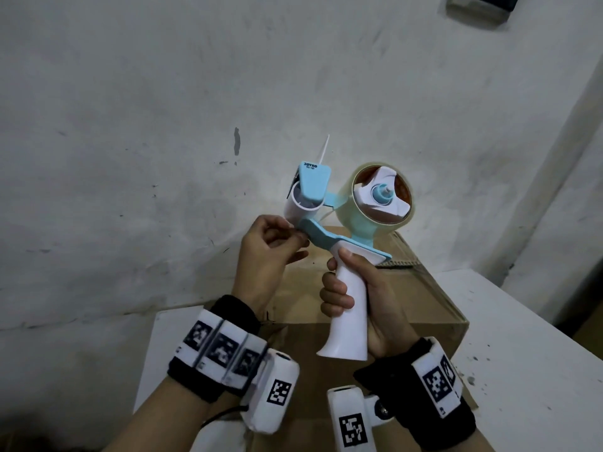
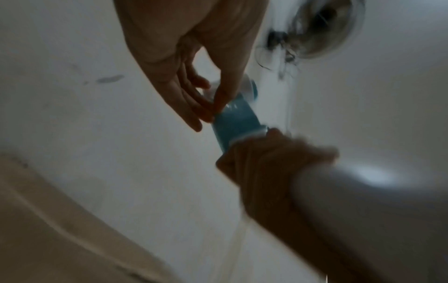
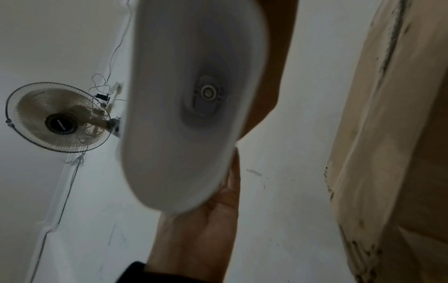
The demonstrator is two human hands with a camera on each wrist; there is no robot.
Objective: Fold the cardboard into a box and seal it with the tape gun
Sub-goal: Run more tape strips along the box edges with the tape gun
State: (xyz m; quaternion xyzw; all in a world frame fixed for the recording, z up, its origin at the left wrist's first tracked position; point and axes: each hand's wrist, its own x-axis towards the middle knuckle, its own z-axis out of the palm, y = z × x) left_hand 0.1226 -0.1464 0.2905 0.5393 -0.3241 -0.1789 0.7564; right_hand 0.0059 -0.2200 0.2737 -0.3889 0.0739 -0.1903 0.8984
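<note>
I hold a white and light-blue tape gun (image 1: pixel 346 243) upright above the brown cardboard box (image 1: pixel 408 288). My right hand (image 1: pixel 339 288) grips its white handle (image 3: pixel 189 114), seen end-on in the right wrist view. A roll of clear tape (image 1: pixel 381 197) sits on the hub. With thumb and fingers, my left hand (image 1: pixel 298 238) pinches the front tip of the blue frame (image 2: pixel 235 122), just below the white roller. Whether tape lies between those fingers (image 2: pixel 206 113) I cannot tell. The box's top flaps lie flat.
The box rests on a white table (image 1: pixel 522 337) set against a scuffed white wall (image 1: pixel 163 125). A wall fan (image 3: pixel 58 116) with loose wires hangs high up. The box side (image 3: pixel 387 134) stands close to my right wrist.
</note>
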